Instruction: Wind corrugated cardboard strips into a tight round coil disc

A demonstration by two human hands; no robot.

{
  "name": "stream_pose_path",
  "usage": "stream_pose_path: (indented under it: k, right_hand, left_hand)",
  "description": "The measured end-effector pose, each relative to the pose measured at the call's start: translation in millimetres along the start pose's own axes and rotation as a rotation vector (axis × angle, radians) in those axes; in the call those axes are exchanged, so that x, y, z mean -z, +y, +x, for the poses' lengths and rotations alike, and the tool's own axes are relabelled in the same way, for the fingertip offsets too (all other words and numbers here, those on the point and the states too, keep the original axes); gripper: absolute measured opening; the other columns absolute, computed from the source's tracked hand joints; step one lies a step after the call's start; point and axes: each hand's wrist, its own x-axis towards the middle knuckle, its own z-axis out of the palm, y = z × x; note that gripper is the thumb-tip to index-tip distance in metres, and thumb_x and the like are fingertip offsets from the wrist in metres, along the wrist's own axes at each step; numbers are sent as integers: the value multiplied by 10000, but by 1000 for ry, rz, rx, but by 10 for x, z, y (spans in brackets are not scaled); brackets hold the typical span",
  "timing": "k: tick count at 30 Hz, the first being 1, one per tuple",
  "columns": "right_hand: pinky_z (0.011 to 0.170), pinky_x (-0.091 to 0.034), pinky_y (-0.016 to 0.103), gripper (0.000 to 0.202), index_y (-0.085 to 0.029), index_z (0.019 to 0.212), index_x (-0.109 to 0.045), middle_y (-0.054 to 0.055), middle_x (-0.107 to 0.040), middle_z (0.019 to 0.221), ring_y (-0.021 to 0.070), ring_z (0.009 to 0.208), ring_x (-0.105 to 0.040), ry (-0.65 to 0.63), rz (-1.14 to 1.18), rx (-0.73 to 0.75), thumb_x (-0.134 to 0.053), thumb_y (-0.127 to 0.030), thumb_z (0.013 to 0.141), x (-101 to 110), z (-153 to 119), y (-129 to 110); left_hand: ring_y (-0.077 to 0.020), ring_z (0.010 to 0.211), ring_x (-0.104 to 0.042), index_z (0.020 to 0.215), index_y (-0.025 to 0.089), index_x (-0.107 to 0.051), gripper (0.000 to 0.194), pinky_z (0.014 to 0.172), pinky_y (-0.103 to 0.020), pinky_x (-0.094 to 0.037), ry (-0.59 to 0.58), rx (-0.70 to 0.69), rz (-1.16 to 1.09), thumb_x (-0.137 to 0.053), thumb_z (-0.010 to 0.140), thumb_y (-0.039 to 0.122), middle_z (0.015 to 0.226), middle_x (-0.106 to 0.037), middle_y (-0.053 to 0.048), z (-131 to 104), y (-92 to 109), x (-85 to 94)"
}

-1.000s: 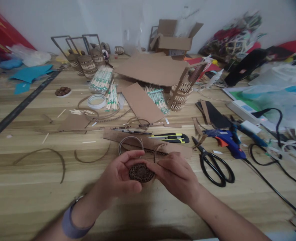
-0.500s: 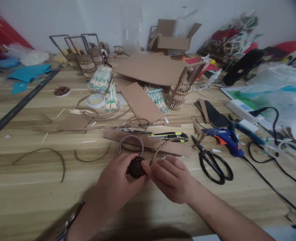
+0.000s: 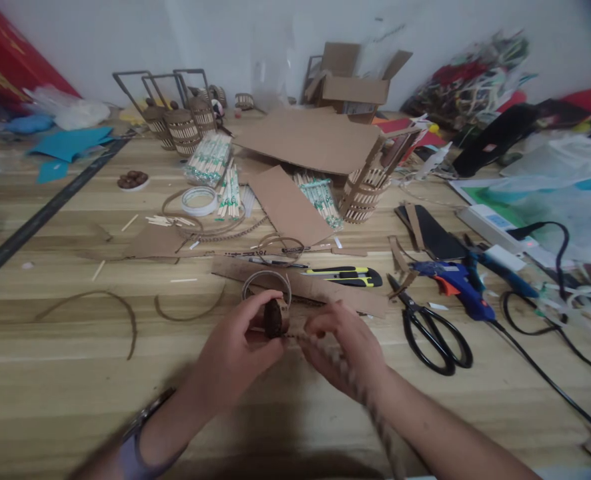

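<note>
My left hand (image 3: pixel 238 340) is closed around a small tight coil (image 3: pixel 273 319) of dark brown corrugated cardboard strip, turned edge-on between thumb and fingers. From the coil the loose cardboard strip (image 3: pixel 348 370) runs right, then toward me across my right hand (image 3: pixel 348 343), blurred along its length. The right fingers are curled just right of the coil, close to the strip; motion smear hides whether they grip it. Just beyond the coil lies a ring-shaped roll (image 3: pixel 267 273), partly covered by my left fingers.
A yellow-black utility knife (image 3: pixel 345 276) lies on a cardboard piece (image 3: pixel 235 270). To the right are black scissors (image 3: pixel 433 333) and a blue glue gun (image 3: pixel 450 283) with its cord. Stick bundles (image 3: pixel 209 157), a tape roll (image 3: pixel 199 200) and small slatted buckets (image 3: pixel 181 130) stand farther back.
The coil has turned from face-up to edge-on in my left hand. My right fingers have moved slightly away from it, and the strip now trails toward me over the right hand.
</note>
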Motion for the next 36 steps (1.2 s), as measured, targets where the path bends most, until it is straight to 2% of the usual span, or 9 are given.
stream_pose_path:
  k: [3, 8, 12, 16, 20, 22, 25, 29, 36]
  right_hand:
    - [598, -457, 260, 119, -203, 944, -580, -2, -640, 773, 142, 637, -599, -85, 114, -120, -666, -274, 902, -7, 2, 17]
    - [667, -492, 276, 63, -216, 973, -633, 18, -690, 826, 155, 723, -643, -60, 112, -64, -624, -277, 956, -33, -5, -34]
    - [684, -499, 287, 66, -219, 948, -653, 18, -707, 830, 160, 740, -661, -55, 126, -56, -602, -257, 964, -33, -27, -64]
    - [690, -499, 285, 128, -207, 1059, -651, 33, -707, 874, 165, 788, -664, -102, 143, -7, -545, -224, 990, -11, -33, 1]
    - [726, -486, 317, 229, -199, 1181, -640, 62, -694, 945, 191, 840, -633, -127, -110, 35, -500, -186, 999, -41, -14, 154]
    - [753, -455, 340, 212, -214, 1138, -679, 71, -682, 977, 210, 875, -602, -184, -281, 97, -537, -183, 984, -85, 10, 198]
    - [758, -411, 353, 134, -215, 1046, -709, 73, -668, 994, 223, 873, -551, -264, -414, 165, -661, -203, 922, -163, 51, 188]
    - [736, -378, 366, 48, -190, 919, -698, 75, -660, 968, 231, 832, -495, -319, -486, 159, -702, -168, 877, -223, 74, 137]
    - [783, -378, 383, 116, -158, 972, -674, 102, -642, 1008, 248, 872, -503, -328, -489, 163, -650, -111, 869, -206, 52, 126]
  left_hand:
    - [-241, 904, -698, 1230, 223, -595, 492, 786, -339, -561, -49, 11, -43, -683, 746, 238, 998, -732, -48, 2, -21, -4]
    - [-238, 942, -691, 1229, 208, -601, 483, 833, -342, -566, -72, -42, 6, -678, 752, 206, 1074, -720, -65, 4, -71, -26]
    - [-258, 999, -682, 1238, 232, -613, 489, 879, -352, -564, -79, -83, 40, -746, 770, 284, 1139, -708, -59, -8, -103, -25]
    - [-261, 986, -689, 1188, 257, -649, 443, 877, -368, -564, -53, -80, 59, -762, 760, 275, 1125, -720, -45, -16, -79, 19]
    - [-255, 930, -705, 1175, 261, -649, 424, 858, -389, -567, 24, -64, 89, -741, 761, 273, 1042, -741, -43, 0, -6, 95]
    - [-251, 915, -708, 1167, 259, -652, 421, 857, -388, -567, 43, -65, 85, -736, 754, 271, 1017, -746, -36, 8, 20, 122]
    - [-249, 918, -707, 1161, 245, -656, 433, 861, -390, -565, 28, -58, 62, -716, 732, 243, 1017, -748, -36, 9, 40, 138]
    - [-259, 937, -705, 1173, 233, -665, 485, 878, -397, -562, -30, -35, 64, -715, 690, 219, 1060, -746, -52, -10, 62, 131]
    - [-272, 988, -693, 1246, 257, -646, 564, 885, -401, -560, -107, -54, 134, -745, 690, 250, 1179, -715, -68, -25, 68, 193]
